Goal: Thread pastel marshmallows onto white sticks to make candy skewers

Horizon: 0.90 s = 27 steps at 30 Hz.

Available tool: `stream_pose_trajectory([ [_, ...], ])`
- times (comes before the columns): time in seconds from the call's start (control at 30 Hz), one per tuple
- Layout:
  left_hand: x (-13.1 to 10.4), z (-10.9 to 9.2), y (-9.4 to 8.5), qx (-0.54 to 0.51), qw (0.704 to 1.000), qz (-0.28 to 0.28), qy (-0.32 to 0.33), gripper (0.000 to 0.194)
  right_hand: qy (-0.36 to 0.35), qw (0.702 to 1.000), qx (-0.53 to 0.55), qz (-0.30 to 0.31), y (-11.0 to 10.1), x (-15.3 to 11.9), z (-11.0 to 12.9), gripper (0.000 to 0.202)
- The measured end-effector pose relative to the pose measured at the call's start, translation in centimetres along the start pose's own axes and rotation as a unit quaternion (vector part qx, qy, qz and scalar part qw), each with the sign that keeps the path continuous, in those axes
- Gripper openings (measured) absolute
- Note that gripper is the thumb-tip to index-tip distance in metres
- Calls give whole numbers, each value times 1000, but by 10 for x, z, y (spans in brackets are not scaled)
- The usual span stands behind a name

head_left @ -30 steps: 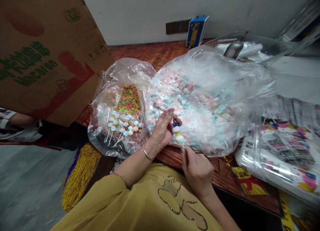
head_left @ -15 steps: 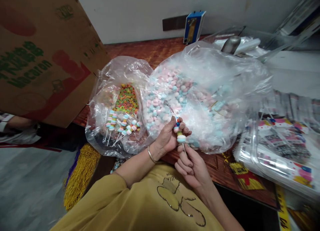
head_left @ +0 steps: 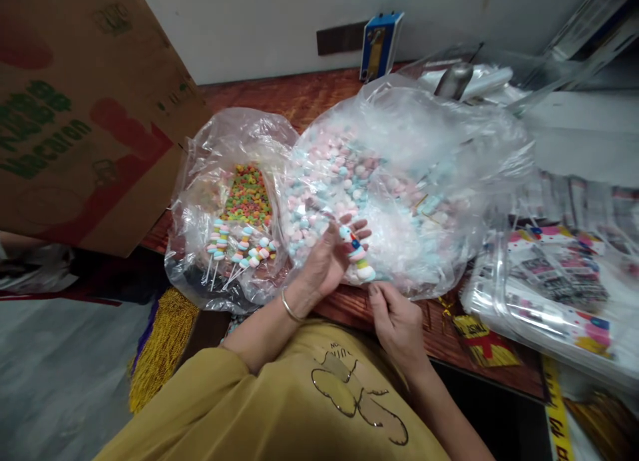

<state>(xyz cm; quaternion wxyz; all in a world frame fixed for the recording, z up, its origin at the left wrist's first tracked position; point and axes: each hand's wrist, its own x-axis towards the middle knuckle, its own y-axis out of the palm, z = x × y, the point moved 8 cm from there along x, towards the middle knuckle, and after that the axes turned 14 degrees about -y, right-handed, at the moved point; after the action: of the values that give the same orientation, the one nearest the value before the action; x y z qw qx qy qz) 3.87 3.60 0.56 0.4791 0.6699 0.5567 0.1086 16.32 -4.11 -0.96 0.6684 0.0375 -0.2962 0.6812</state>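
A candy skewer (head_left: 361, 263) with pastel marshmallows, a yellow-green piece and a blue and red part lies across my left hand (head_left: 329, 261), whose fingers are spread with the palm up. Below the skewer's lower end, my right hand (head_left: 397, 318) is closed, thumb pressed on the index finger, around its stick. Behind both hands spreads a large clear bag (head_left: 399, 161) of pink, blue and white marshmallows. On the left, another clear bag (head_left: 239, 132) bears small colourful ring candies (head_left: 248, 193) and several finished-looking candy skewers (head_left: 218, 240).
A large cardboard box (head_left: 100, 115) stands at the left. Printed plastic packets (head_left: 554, 275) are stacked on the right, beside a gold packet of ties (head_left: 486, 344). A blue device (head_left: 381, 46) stands by the wall, on the wooden table (head_left: 269, 92).
My left fingers have opened out from around the skewer. The skewer's lower end has tilted right, and my right hand has moved slightly right and closed more tightly. The view has shifted a little.
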Motion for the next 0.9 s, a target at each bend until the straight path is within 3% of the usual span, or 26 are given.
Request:
stream_pose_trajectory([
  [0.07,1,-19,4,-11,999,36,20,49,113,976,188,2,10,-8,-11,33],
  [0.13,2,-31,7,-3,998,54,18,42,205,911,357,8,27,-18,-14,34],
  [0.2,4,-34,11,-2,998,62,6,32,253,845,471,23,44,-25,-9,34],
  [0.27,7,-30,14,-23,998,58,-11,23,267,812,518,35,54,-29,-3,35],
  [0.3,9,-27,14,-38,998,47,-16,23,265,815,514,31,56,-31,-3,35],
  [0.37,11,-18,12,-61,998,5,-15,29,241,869,432,9,50,-31,-5,36],
  [0.43,10,-10,9,-64,997,-39,-2,35,172,951,258,-17,32,-25,-3,34],
  [0.5,7,0,8,-55,996,-64,4,39,64,997,43,-26,16,-16,10,30],
  [0.6,5,12,7,-40,997,-72,-7,44,-79,975,-208,-26,7,-7,32,24],
  [0.67,4,13,5,-37,996,-78,2,44,-120,945,-301,-34,5,-5,37,23],
  [0.73,4,10,2,-39,996,-83,11,43,-128,934,-331,-36,4,-6,36,22],
  [0.8,5,10,3,-43,996,-74,2,43,-105,949,-296,-33,2,-6,29,19],
  [0.9,8,13,6,-50,998,-40,-26,44,9,995,-88,-38,0,-7,9,21],
])
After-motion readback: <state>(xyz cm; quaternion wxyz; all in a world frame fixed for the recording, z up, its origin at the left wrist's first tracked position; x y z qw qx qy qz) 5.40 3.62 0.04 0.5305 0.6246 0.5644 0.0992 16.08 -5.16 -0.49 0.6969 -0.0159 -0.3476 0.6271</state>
